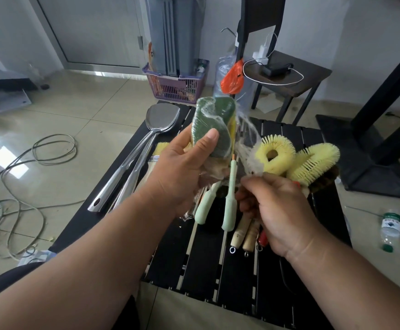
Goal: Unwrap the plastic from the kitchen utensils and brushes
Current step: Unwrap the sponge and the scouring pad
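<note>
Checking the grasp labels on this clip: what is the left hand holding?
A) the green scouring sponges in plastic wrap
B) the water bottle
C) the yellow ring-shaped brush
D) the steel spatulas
A: the left hand grips the green scouring sponges, thumb pressed on their face, with clear plastic wrap trailing from them toward the right hand; the steel spatulas lie untouched on the black table.

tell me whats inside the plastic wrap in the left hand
Green scouring pads with a yellow edge show through the plastic wrap, gripped by the left hand. Whatever sits behind the palm is hidden.
</note>
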